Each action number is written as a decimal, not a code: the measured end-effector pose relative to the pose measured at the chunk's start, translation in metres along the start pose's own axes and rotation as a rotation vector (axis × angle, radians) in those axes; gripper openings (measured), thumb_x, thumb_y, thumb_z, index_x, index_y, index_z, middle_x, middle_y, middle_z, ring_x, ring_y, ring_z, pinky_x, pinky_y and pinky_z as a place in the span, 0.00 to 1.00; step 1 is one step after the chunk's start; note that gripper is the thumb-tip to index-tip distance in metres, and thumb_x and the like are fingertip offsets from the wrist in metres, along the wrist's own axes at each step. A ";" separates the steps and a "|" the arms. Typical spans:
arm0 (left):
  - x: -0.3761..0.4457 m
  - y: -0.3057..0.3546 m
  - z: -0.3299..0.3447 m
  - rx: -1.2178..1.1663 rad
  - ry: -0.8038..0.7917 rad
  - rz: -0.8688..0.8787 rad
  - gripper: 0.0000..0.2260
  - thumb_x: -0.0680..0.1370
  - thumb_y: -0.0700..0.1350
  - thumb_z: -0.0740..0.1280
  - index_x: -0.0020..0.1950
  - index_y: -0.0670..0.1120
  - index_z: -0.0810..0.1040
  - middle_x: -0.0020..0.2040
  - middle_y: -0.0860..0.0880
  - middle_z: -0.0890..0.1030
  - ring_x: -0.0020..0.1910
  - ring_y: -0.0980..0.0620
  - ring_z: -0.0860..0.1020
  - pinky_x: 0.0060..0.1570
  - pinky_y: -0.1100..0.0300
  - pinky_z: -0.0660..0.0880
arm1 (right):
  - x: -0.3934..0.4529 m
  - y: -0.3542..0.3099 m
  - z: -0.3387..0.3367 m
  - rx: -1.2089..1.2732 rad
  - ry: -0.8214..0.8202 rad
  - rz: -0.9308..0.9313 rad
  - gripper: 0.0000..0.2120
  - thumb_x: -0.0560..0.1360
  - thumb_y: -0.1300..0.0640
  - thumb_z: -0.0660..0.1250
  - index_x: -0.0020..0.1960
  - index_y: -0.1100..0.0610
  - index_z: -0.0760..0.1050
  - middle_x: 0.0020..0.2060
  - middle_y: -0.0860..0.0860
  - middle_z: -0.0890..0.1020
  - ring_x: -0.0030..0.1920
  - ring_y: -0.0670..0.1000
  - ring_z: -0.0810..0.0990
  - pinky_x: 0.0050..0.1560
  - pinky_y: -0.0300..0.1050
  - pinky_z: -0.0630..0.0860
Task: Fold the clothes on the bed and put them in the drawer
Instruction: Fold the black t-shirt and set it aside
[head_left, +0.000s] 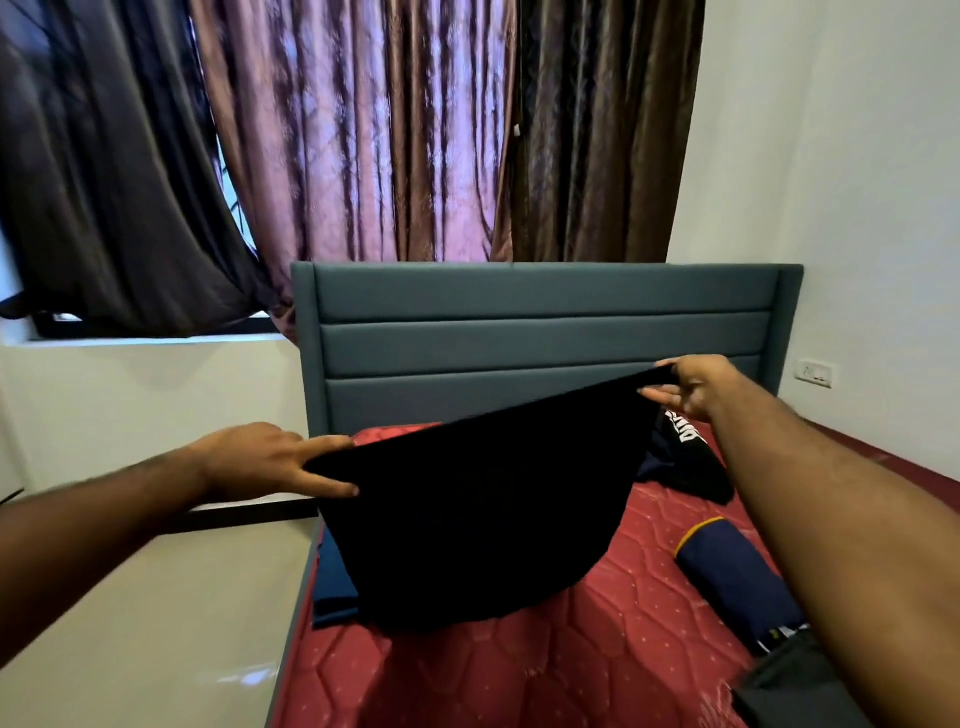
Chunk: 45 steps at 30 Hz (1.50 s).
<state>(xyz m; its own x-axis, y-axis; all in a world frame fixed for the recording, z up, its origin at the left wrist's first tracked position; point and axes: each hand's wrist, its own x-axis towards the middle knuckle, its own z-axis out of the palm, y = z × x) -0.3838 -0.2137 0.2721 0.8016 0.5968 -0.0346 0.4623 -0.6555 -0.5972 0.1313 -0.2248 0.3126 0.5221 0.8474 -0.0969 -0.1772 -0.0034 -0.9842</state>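
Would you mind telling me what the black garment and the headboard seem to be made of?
Black garment: soft matte fabric, probably knit; it sags between the left hand and right hand. Headboard: grey-blue upholstery, seemingly woven cloth, with padded horizontal panels.

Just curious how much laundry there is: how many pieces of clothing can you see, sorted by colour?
Black: 3 — held-up black garment, black garment with white lettering, dark folded piece at lower right.
Navy blue: 2 — flat navy cloth, rolled navy garment with yellow trim.
Total: 5
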 end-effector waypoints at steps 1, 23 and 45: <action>-0.001 -0.005 -0.006 0.023 -0.022 -0.035 0.27 0.79 0.44 0.63 0.73 0.64 0.58 0.73 0.54 0.64 0.49 0.49 0.79 0.45 0.58 0.73 | -0.005 -0.003 0.003 0.070 0.004 -0.016 0.15 0.80 0.70 0.48 0.42 0.61 0.70 0.41 0.60 0.78 0.32 0.60 0.81 0.19 0.43 0.75; 0.069 0.056 -0.106 -1.058 1.398 -0.953 0.18 0.73 0.35 0.69 0.61 0.35 0.72 0.58 0.35 0.77 0.56 0.39 0.76 0.63 0.49 0.71 | -0.154 0.017 0.062 -0.244 0.002 -1.170 0.56 0.71 0.56 0.74 0.70 0.28 0.30 0.72 0.28 0.37 0.77 0.45 0.45 0.76 0.54 0.50; 0.201 0.184 0.240 -1.224 -0.039 -0.800 0.35 0.77 0.53 0.67 0.78 0.60 0.49 0.79 0.51 0.55 0.78 0.44 0.51 0.72 0.38 0.50 | 0.080 0.350 0.029 -1.436 -0.610 0.031 0.53 0.59 0.18 0.52 0.73 0.51 0.65 0.73 0.56 0.64 0.72 0.57 0.64 0.72 0.55 0.61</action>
<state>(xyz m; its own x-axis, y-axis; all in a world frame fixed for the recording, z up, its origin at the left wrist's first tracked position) -0.2284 -0.1034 -0.0368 0.1802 0.9818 -0.0607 0.8123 -0.1137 0.5720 0.0873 -0.1425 -0.0354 0.0651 0.9156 -0.3968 0.9208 -0.2083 -0.3297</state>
